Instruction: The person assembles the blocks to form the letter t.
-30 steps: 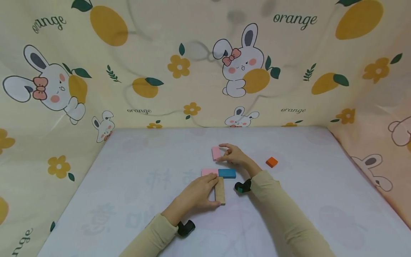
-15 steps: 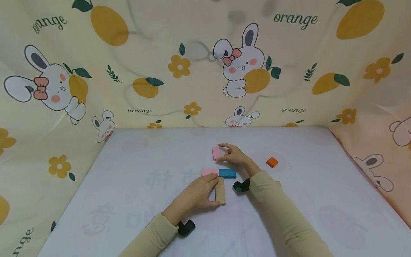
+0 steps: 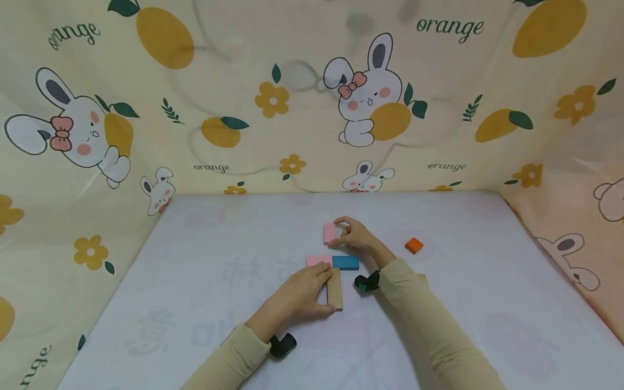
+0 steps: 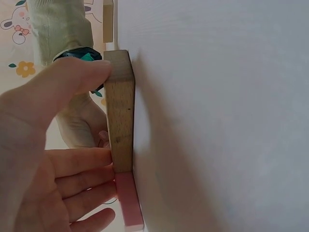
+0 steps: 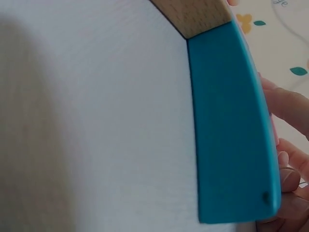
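Note:
My left hand (image 3: 299,290) holds a plain wooden block (image 3: 335,290) lengthwise, with the thumb at its near end and the fingers at its far end. Across the far end lie a pink block (image 3: 318,261) and a blue block (image 3: 345,263), end to end; the left fingers overlap the pink one. In the left wrist view, the thumb (image 4: 91,72) presses the wooden block's end. Farther back, my right hand (image 3: 358,236) pinches a second pink block (image 3: 329,233) between thumb and index finger at its two ends. The blue block (image 5: 231,130) fills much of the right wrist view.
An orange block (image 3: 414,245) lies on the white table (image 3: 463,303), right of the right hand. A light wooden piece (image 3: 423,278) peeks out behind the right sleeve. Behind the table hangs a printed cloth (image 3: 302,119).
The second pink block has shifted slightly to the right, and the right index finger and thumb have drawn in on its ends. The left hand and the wooden block stay put.

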{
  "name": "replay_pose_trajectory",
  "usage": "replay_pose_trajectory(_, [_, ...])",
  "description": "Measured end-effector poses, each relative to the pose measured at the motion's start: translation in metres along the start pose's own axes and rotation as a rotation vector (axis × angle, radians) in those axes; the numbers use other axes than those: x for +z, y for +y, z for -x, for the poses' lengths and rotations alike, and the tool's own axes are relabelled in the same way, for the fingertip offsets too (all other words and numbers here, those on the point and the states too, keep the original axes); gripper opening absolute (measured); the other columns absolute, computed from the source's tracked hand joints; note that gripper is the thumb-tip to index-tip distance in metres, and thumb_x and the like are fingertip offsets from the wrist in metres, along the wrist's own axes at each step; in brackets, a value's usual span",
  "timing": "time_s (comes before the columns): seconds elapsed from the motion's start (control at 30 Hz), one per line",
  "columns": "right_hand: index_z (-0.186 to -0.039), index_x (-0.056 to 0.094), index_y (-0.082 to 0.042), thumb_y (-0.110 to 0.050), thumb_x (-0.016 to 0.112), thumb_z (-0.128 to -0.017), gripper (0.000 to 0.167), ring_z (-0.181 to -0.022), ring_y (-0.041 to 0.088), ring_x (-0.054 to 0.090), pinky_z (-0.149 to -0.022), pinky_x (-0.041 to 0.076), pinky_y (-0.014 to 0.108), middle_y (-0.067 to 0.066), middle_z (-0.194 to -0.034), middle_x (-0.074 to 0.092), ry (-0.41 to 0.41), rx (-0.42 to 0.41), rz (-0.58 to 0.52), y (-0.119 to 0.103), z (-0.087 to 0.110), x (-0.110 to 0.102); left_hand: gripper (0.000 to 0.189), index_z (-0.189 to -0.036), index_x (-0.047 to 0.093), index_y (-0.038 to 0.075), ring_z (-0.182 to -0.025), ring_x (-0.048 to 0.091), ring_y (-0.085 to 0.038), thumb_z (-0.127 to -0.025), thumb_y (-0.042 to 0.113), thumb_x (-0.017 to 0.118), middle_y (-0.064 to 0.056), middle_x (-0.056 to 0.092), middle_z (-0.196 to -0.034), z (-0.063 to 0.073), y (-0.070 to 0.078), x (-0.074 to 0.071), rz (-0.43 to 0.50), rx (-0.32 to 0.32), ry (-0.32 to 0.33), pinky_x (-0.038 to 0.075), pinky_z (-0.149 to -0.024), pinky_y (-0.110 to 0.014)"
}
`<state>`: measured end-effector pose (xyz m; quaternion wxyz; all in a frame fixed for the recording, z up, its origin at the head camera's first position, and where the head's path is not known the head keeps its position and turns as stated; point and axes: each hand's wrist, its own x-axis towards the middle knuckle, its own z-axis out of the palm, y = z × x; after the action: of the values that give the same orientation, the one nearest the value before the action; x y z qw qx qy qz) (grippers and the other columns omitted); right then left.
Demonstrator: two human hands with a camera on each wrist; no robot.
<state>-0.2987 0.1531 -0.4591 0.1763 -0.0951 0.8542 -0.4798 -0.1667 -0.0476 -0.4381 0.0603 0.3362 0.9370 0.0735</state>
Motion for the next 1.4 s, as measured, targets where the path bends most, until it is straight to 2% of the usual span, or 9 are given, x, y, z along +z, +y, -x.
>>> replay_pose_trajectory(0.23, [-0.143, 0.043, -0.004, -0.017, 0.08, -0.078, 0.076, -0.053, 0.007, 0.034, -0.05, 0.028, 0.019, -0.007, -0.056, 0.037, -0.004, -0.011, 0.05, -0.003, -0.001, 0.0, 0.078, -0.144, 0.045, 0.008, -0.141, 0.043, -0.018, -0.084, 0.052, 0.067, -0.006, 0.045, -0.152, 0.0, 0.0, -0.001, -0.006, -0.008, -0.014, 0.041, -0.115, -0.033])
replay_pose_trajectory(0.57, [-0.132, 0.052, -0.002, -0.02, 0.082, -0.074, 0.068, -0.053, 0.006, 0.036, -0.05, 0.028, 0.018, -0.009, -0.056, 0.04, 0.072, -0.044, 0.093, 0.002, -0.003, 0.002, 0.078, -0.144, 0.045, 0.008, -0.142, 0.042, -0.018, -0.084, 0.052, 0.067, -0.006, 0.044, -0.152, 0.0, 0.0, 0.0, 0.002, -0.009, -0.007, 0.04, -0.116, -0.033])
replay_pose_trajectory(0.83, [-0.129, 0.054, -0.001, -0.018, 0.083, -0.074, 0.064, -0.056, 0.007, 0.038, -0.054, 0.031, 0.019, -0.008, -0.058, 0.041, 0.073, -0.066, 0.093, 0.003, -0.001, 0.002, 0.077, -0.144, 0.044, 0.008, -0.142, 0.042, -0.019, -0.084, 0.052, 0.066, -0.006, 0.044, -0.152, 0.0, -0.001, 0.001, 0.018, 0.001, -0.005, 0.039, -0.116, -0.034])
replay_pose_trajectory(1.13, [-0.129, 0.053, -0.001, -0.017, 0.083, -0.073, 0.065, -0.056, 0.007, 0.037, -0.053, 0.03, 0.018, -0.007, -0.058, 0.041, 0.057, -0.083, 0.058, -0.001, 0.006, 0.003, 0.078, -0.145, 0.043, 0.005, -0.144, 0.039, -0.021, -0.087, 0.052, 0.064, -0.008, 0.041, -0.154, 0.003, -0.004, 0.004, 0.022, 0.033, 0.017, 0.038, -0.117, -0.036])
replay_pose_trajectory(1.4, [-0.129, 0.053, -0.002, -0.019, 0.083, -0.074, 0.064, -0.057, 0.009, 0.036, -0.051, 0.029, 0.019, -0.006, -0.061, 0.038, 0.062, -0.071, 0.047, -0.001, 0.011, 0.004, 0.076, -0.147, 0.04, 0.009, -0.147, 0.033, -0.021, -0.089, 0.054, 0.06, -0.009, 0.033, -0.158, 0.005, -0.007, 0.004, 0.013, 0.085, 0.034, 0.037, -0.118, -0.038])
